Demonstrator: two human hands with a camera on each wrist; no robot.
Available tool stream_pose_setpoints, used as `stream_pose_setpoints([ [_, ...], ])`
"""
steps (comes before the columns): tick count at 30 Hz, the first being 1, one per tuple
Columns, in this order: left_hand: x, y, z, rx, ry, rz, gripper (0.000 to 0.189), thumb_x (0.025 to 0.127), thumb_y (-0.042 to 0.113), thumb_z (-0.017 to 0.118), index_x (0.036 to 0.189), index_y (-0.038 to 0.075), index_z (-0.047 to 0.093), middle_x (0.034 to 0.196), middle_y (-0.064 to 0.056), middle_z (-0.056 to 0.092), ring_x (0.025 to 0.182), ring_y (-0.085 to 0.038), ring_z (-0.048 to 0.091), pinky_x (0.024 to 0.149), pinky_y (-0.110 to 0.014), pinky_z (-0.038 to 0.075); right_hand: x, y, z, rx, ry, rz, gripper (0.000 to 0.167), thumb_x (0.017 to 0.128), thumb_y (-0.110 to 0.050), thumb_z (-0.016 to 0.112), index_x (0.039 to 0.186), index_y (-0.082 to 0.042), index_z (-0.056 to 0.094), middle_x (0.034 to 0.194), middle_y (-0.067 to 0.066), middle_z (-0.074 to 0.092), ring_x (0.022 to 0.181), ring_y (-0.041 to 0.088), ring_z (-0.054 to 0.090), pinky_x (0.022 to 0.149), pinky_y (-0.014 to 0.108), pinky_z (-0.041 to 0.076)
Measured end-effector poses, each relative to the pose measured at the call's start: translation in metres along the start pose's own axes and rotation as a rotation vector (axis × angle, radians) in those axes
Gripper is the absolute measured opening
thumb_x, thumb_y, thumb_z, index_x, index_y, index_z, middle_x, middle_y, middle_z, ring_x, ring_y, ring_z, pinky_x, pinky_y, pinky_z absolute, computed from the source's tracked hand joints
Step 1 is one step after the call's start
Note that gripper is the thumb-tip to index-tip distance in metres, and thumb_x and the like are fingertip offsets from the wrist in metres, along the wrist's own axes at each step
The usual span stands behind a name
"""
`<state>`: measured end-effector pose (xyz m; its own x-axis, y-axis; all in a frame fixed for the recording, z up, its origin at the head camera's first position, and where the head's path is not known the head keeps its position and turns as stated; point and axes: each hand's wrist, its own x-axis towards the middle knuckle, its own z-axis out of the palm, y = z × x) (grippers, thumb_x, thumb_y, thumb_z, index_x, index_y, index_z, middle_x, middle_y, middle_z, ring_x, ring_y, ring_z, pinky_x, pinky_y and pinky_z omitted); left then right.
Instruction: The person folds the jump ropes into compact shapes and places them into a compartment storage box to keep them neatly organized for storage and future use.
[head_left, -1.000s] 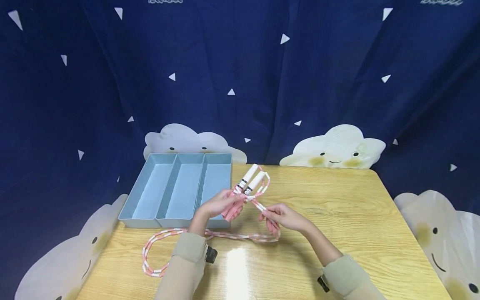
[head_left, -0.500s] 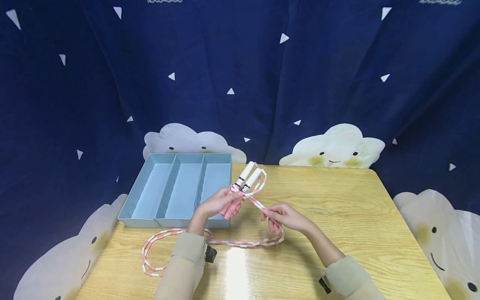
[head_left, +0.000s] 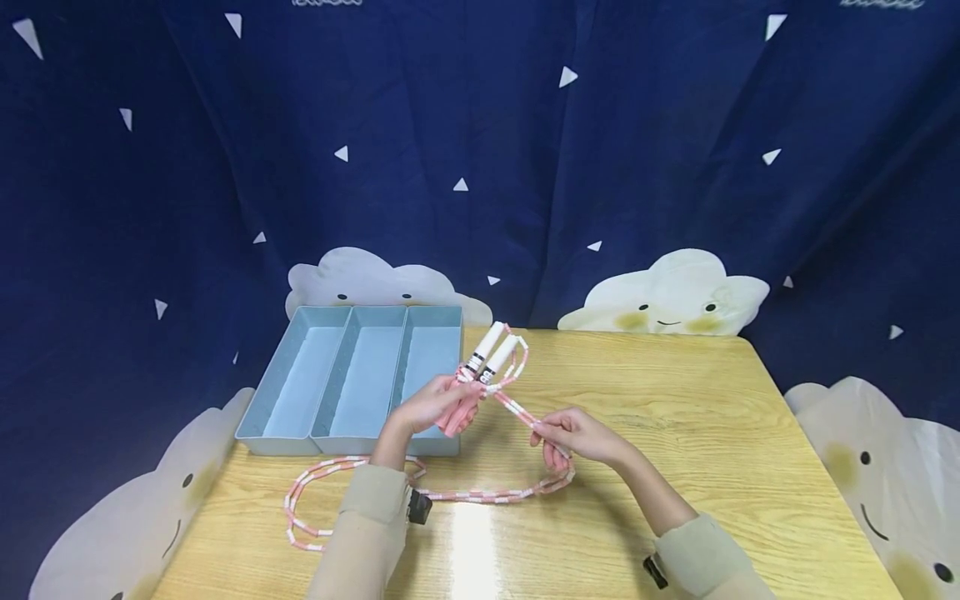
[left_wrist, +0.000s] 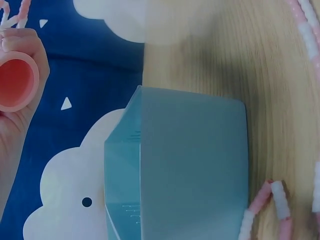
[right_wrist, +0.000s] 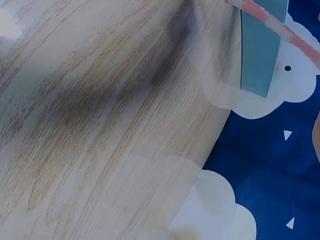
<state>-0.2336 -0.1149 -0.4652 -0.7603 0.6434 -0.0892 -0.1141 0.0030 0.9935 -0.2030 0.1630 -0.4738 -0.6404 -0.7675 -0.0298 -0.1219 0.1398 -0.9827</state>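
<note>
My left hand (head_left: 437,406) grips both handles of a pink-and-white beaded jump rope (head_left: 491,497) together. The white handle ends (head_left: 501,358) with black bands point up and away, and the pink grips come out below the palm. In the left wrist view a hollow pink handle end (left_wrist: 19,82) shows in the left hand (left_wrist: 37,55). A loop of beads curls round beside the handles. To the right, my right hand (head_left: 576,435) pinches the doubled rope, which runs taut between the hands. From there the rope drops to the table and trails left into a wide loop.
A light blue bin (head_left: 352,446) with three long compartments stands at the left back of the wooden table (head_left: 675,433), just behind the left forearm. Behind the table hangs a dark blue curtain (head_left: 420,125) with white clouds and triangles.
My right hand has slid a little to the right and down, lengthening the stretch of rope between the hands. The left hand with the handles has shifted slightly left.
</note>
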Motion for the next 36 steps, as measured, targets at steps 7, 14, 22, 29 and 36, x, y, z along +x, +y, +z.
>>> stream_pose_setpoints([
  [7,0.001,0.0,0.001,0.007,0.015,-0.023,0.032,0.095,0.024,0.044,0.083,-0.004,0.052,0.061,-0.007,0.054,0.045,-0.011,0.049,0.039,-0.023,0.043,-0.002,-0.001,-0.001,-0.009,-0.021,-0.021,0.028,0.098,-0.01,0.04,0.087,0.01,0.055,0.063,0.022,0.061,0.051,0.009,0.058,0.043,0.027,0.049],
  [14,0.0,-0.002,-0.001,0.016,0.028,-0.027,0.032,0.097,0.024,0.042,0.081,-0.001,0.053,0.06,-0.007,0.054,0.045,-0.012,0.05,0.04,-0.025,0.044,-0.004,0.003,-0.003,-0.013,-0.044,-0.031,0.03,0.099,-0.012,0.038,0.086,0.009,0.055,0.063,0.023,0.06,0.05,0.009,0.057,0.041,0.027,0.048],
  [22,-0.001,-0.004,-0.002,0.022,0.042,-0.025,0.033,0.095,0.026,0.046,0.078,-0.001,0.053,0.058,-0.006,0.054,0.043,-0.011,0.049,0.039,-0.024,0.044,-0.005,-0.004,-0.002,-0.09,-0.063,-0.109,0.022,0.097,-0.004,0.038,0.091,0.006,0.057,0.06,0.022,0.055,0.046,0.01,0.05,0.04,0.021,0.044],
  [29,-0.001,-0.007,-0.003,0.078,0.032,-0.013,0.039,0.095,0.027,0.047,0.068,-0.001,0.051,0.052,-0.006,0.051,0.038,-0.011,0.045,0.036,-0.022,0.04,-0.005,-0.019,0.002,-0.25,-0.034,-0.137,0.019,0.096,-0.002,0.04,0.091,-0.001,0.058,0.056,0.016,0.05,0.043,0.017,0.045,0.037,0.025,0.039],
  [36,-0.002,-0.008,-0.001,0.197,0.02,-0.006,0.045,0.096,0.029,0.045,0.069,-0.006,0.054,0.043,-0.005,0.048,0.035,-0.012,0.043,0.035,-0.02,0.033,-0.003,-0.039,0.007,-0.438,-0.008,-0.096,0.018,0.096,-0.012,0.045,0.085,-0.01,0.06,0.058,-0.001,0.05,0.049,0.001,0.044,0.041,0.021,0.041],
])
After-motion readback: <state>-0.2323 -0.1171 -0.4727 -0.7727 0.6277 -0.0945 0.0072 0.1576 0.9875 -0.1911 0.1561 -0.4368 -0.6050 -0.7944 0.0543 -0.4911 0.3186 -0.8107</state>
